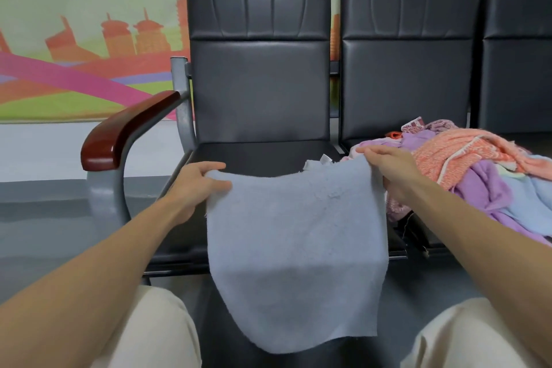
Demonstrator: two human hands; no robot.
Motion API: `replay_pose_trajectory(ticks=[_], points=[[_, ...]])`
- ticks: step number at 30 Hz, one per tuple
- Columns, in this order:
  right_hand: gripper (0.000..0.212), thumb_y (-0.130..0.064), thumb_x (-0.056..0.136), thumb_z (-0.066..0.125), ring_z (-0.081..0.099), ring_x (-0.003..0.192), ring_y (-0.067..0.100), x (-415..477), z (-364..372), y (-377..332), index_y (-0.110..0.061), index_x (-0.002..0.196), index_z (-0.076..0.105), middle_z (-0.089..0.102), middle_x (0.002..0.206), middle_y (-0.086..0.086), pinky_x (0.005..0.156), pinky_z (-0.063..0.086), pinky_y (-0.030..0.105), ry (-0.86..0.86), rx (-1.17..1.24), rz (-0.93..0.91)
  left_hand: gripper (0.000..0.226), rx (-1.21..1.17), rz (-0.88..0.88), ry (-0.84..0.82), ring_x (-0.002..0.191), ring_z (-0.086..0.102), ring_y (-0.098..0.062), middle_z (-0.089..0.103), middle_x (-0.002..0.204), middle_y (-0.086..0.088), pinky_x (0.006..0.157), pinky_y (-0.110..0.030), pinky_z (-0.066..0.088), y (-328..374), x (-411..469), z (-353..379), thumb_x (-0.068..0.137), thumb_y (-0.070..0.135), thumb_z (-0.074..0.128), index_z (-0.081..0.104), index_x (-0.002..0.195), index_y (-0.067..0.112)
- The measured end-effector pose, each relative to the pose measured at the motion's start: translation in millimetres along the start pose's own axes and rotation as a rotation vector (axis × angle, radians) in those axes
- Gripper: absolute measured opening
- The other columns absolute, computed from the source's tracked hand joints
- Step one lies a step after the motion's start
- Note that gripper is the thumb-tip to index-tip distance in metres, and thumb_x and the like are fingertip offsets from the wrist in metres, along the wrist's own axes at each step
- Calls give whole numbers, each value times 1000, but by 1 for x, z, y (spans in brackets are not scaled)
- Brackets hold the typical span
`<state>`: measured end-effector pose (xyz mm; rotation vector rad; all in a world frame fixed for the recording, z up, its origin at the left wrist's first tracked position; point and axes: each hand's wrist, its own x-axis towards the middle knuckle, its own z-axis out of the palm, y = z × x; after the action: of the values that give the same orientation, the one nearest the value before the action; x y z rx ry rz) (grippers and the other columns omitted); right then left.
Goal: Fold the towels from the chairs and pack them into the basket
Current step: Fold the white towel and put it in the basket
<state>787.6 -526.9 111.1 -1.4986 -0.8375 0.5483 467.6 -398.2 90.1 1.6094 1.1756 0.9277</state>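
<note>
Head: blk chairs, gry floor (mural wall).

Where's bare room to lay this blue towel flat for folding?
The left seat, between the armrest and the towel pile, shows bare cushion behind the blue towel. The right seat is crowded with that pile.

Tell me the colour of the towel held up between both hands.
Pale blue towel, plain; seen in the head view.

I see a plain pale-blue towel, an orange/white speckled towel w/ white edging, lilac towels. Chairs black, armrest red-brown, frame grey. Mural: orange bldgs, pink band, green ground. Trousers cream.
</note>
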Motion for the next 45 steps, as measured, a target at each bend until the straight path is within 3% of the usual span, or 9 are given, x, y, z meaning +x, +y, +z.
replay_pose_trajectory(ticks=[3, 6, 8, 12, 16, 22, 30, 36, 45], points=[[28, -15, 77, 78, 61, 95, 7, -5, -6, -8, -14, 105, 72, 67, 101, -8, 79, 46, 21, -164, -130, -32, 54, 376, 108, -141, 102, 52, -15, 48, 118, 0, 84, -27, 46, 6, -11, -7, 76, 2, 76, 53, 122, 20], [47, -7, 65, 85, 61, 90, 13, -14, -8, -8, -17, 108, 70, 65, 97, -3, 69, 45, 19, -284, -554, -91, 35, 742, 251, -204, 99, 47, -14, 46, 108, 3, 86, -25, 39, 8, -19, -16, 85, 7, 68, 54, 115, 19], [43, -2, 68, 78, 57, 85, 17, -19, -5, -6, -17, 108, 70, 65, 92, 3, 64, 39, 24, -298, -853, -201, 8, 865, 363, -195, 81, 49, -13, 51, 83, 7, 77, -25, 37, 11, -23, -24, 89, 9, 64, 63, 97, 9], [12, -8, 83, 62, 53, 76, 25, -34, -6, -13, -10, 86, 74, 58, 70, 9, 62, 28, 29, -202, -1079, -405, 31, 928, 400, -107, 64, 45, -16, 47, 61, 2, 56, -23, 29, 22, -39, -38, 96, 16, 56, 57, 66, 14], [31, -20, 76, 53, 44, 67, 21, -47, -14, -26, -22, 46, 50, 45, 54, 0, 63, 31, 34, -134, -839, -442, 51, 728, 402, 16, 53, 38, -16, 38, 52, -4, 52, -26, 24, 41, -57, -55, 94, 19, 59, 42, 47, 15], [12, -17, 79, 63, 48, 69, 14, -70, -19, -76, -7, 76, 69, 61, 73, 1, 64, 36, 31, 25, -292, -347, 26, 38, 247, 110, 95, 60, -17, 67, 103, -1, 86, -35, 47, 83, -88, -66, 96, 32, 55, 70, 102, 11], [11, -21, 79, 75, 59, 68, 12, -84, -22, -125, -15, 74, 67, 67, 76, -2, 61, 50, 28, 200, 109, -311, 13, -380, 49, -32, 81, 71, -16, 75, 96, -3, 70, -32, 53, 126, -104, -77, 92, 25, 64, 67, 101, 15], [19, -20, 83, 68, 51, 80, 21, -76, -25, -93, -1, 85, 65, 61, 80, 5, 65, 37, 29, 308, -235, -340, 16, 423, 306, -8, 62, 58, -15, 65, 69, -4, 52, -20, 47, 109, -96, -86, 77, 18, 80, 72, 77, 4], [13, -9, 90, 57, 53, 87, 16, -68, -28, -74, -7, 99, 66, 65, 97, 6, 71, 33, 24, 258, -519, -492, 10, 834, 470, 141, 50, 59, -8, 68, 72, -3, 50, -22, 40, 98, -76, -84, 83, 17, 74, 65, 85, 12]])
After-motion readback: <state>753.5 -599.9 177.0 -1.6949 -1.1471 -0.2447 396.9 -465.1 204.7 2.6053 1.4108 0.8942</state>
